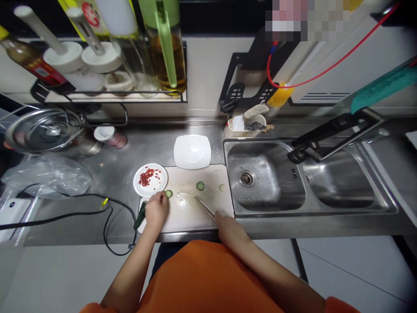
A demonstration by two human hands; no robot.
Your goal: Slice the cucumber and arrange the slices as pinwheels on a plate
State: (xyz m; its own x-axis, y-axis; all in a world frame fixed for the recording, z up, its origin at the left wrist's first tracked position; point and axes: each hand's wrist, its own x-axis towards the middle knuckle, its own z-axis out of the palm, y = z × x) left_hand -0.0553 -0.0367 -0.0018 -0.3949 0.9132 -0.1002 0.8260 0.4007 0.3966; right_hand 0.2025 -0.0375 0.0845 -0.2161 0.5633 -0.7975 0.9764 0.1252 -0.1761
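Cucumber (140,216): dark green, hanging off the left edge of the cutting board (195,219). Left hand (156,209) grip closed on it. Right hand (230,228) grip closed on the knife (204,206), tip towards board middle. I see loose slices (200,186) further up the board. Chili plate (143,189) at the board's upper-left corner, sink (270,204) just right, cable (107,217) near left on the worktop (81,217). Board's near-centre is free.

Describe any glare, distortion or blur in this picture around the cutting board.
Head view: wide-angle distortion bows the counter and sink; glare shines off the cutting board between the cucumber in the left hand and the knife in the right hand; top right pixelated.
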